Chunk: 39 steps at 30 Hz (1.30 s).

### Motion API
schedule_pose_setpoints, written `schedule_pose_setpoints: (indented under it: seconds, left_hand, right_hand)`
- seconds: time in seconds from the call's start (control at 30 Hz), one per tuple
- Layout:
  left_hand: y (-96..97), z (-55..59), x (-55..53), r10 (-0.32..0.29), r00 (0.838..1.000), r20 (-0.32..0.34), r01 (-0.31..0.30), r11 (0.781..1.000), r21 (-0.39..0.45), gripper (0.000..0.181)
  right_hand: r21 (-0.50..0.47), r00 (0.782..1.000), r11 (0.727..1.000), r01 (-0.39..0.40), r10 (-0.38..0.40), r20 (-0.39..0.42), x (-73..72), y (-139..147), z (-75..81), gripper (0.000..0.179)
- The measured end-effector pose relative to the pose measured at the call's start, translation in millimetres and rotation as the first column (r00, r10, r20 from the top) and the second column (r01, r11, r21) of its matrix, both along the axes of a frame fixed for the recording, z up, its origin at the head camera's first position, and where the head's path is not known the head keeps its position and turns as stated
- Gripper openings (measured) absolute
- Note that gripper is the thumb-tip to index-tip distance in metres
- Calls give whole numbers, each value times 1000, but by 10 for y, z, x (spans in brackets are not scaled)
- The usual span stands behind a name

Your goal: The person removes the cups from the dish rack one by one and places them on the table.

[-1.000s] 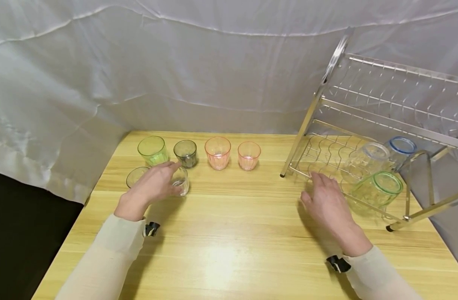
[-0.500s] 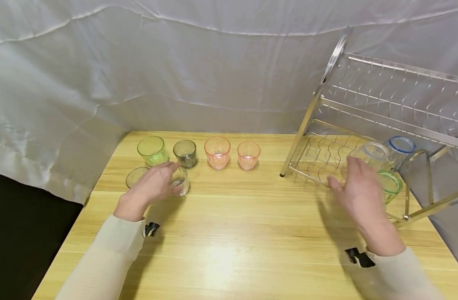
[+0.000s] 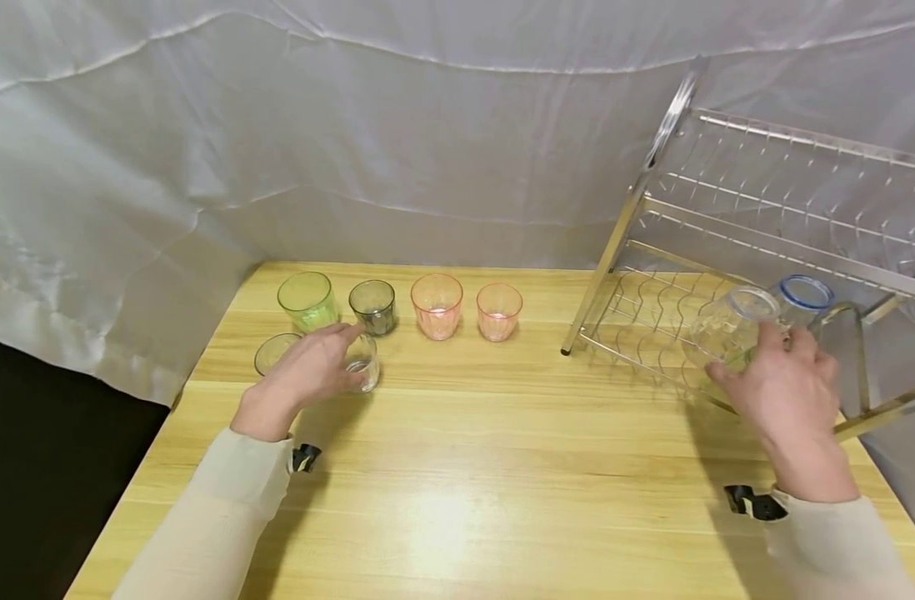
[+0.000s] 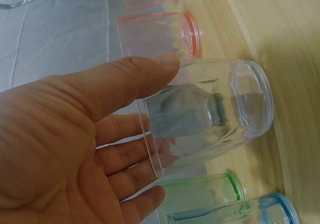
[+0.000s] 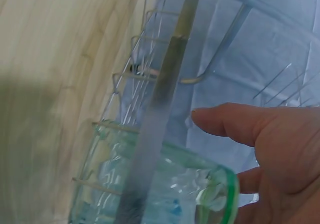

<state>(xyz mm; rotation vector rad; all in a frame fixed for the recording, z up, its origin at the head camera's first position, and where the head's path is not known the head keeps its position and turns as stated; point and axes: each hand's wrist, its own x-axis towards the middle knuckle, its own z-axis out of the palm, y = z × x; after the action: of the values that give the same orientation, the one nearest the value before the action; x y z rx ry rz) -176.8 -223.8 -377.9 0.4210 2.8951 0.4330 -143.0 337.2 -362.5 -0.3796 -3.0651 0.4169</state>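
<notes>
My left hand (image 3: 307, 371) holds a small clear glass (image 3: 362, 375) on the table, thumb on one side and fingers on the other. In the left wrist view this glass (image 4: 200, 119) stands upright with its rim by the palm. At the right, my right hand (image 3: 791, 396) hovers over the front of the metal rack. Its thumb (image 5: 220, 119) stands away from a green glass (image 5: 197, 179) on the lower tier, and its fingers are partly hidden behind that glass. A clear glass (image 3: 727, 321) and a blue-ringed glass (image 3: 805, 293) sit just behind.
Along the table's back stand a green glass (image 3: 309, 302), a dark grey glass (image 3: 375, 310) and two pink glasses, one larger (image 3: 437, 307) and one smaller (image 3: 498, 312). Another glass (image 3: 272, 354) is left of the left hand. The two-tier rack (image 3: 615, 250) has a front rail.
My right hand has moved right along the rack's front to the green glass, which it now covers in the head view. The left hand has stayed on the clear glass.
</notes>
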Motion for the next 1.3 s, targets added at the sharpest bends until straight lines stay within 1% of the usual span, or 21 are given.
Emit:
schedule_pose_setpoints:
  seconds: [0.1,0.2,0.4,0.67,0.87,1.13,1.3]
  left_hand:
    - [2,-1,-1,0,1000,2,0,1000,2,78]
    - [5,0,0,-2,1000,2,2,1000,2,78]
    - [7,5,-1,-9,1000,-11,9,1000,1,77]
    - [5,5,3,-7,1000,-8,7,1000,4,77]
    - [4,0,7,-8,1000,-14,8,1000,4,77]
    - [5,10,11,-5,1000,-11,5,1000,3,78]
    - [5,15,20,3,1000,-4,-3,1000,4,79]
  right_hand:
    - [-34,999,999,31,-29,45,-10,55,-26,111]
    - [-59,997,997,48,-44,65,-18,86,-45,110]
    - [-45,997,998,46,-44,59,-19,97,-60,103]
    - [-28,998,999,30,-28,57,-17,108,-58,95]
    - [-19,998,1000,19,-17,63,-21,101,-52,95]
    - [-41,1000,999,18,-17,23,-11,66,-32,95]
    - [-48,999,999,3,-5,-37,11,-12,-9,94]
